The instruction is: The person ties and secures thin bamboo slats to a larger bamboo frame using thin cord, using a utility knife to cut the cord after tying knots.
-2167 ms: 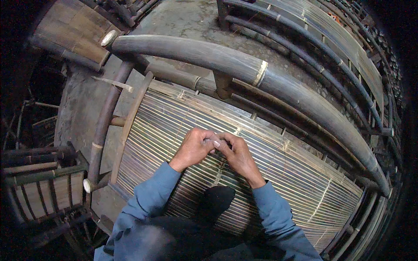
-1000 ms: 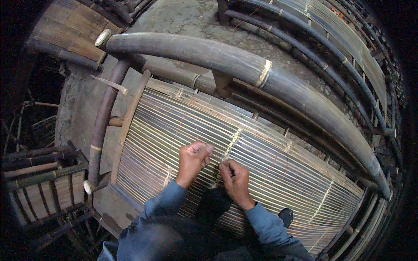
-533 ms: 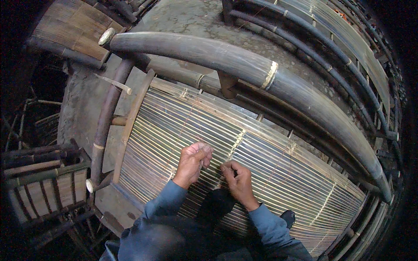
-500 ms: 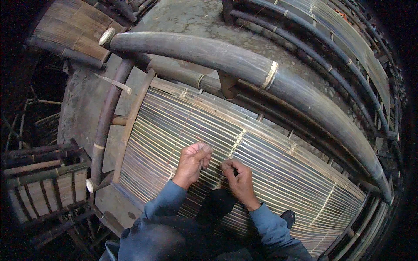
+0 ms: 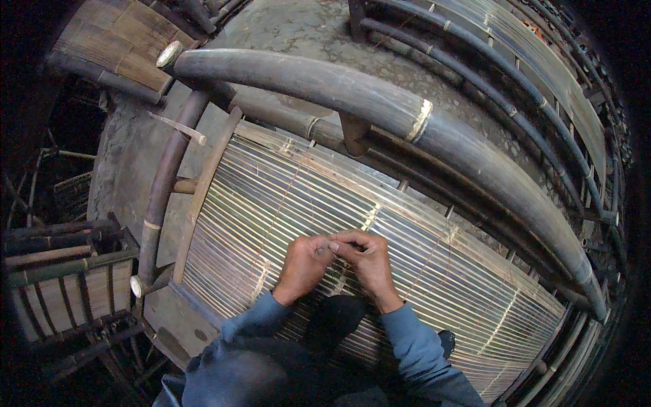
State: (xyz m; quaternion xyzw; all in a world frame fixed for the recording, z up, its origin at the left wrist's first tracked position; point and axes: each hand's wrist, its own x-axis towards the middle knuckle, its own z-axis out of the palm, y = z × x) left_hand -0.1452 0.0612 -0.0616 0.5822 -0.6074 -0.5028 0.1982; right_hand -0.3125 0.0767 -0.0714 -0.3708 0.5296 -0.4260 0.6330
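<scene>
Slatted panel [image 5: 224, 234], low and long, probably bamboo: lay directly beneath both hands, spreading past them to left and right. Left hand [image 5: 302, 269]: fingers curled, tips pinched together above the middle of the slats. Right hand [image 5: 366, 266]: thumb and forefinger closed, tips meeting those of the left; whether either gripped anything fine could not be told, the fingers hiding it. Sleeves [image 5: 422, 353], two: blue cloth. Shoe [image 5: 447, 342], dark: showed beside the right sleeve. Slats: narrow, pale-edged, near parallel, with dark bands between. Bindings [image 5: 370, 216]: pale, knobbly, running across the slats in rows. Thread [image 5: 287, 186], thin and reddish: crossed the slats left of the hands. Edge strip [image 5: 207, 190]: flat, brown, at the panel's left end. Pole [image 5: 319, 76]: thick, smooth, grey-brown, one pale ring, beyond the panel. Floor [image 5: 132, 173]: grey, rough, stained. Bench [image 5: 502, 95], dark poles: stood at upper right. Board [image 5: 119, 41], brown, grained: at upper left. Rack [image 5: 78, 298], barred: at lower left.
</scene>
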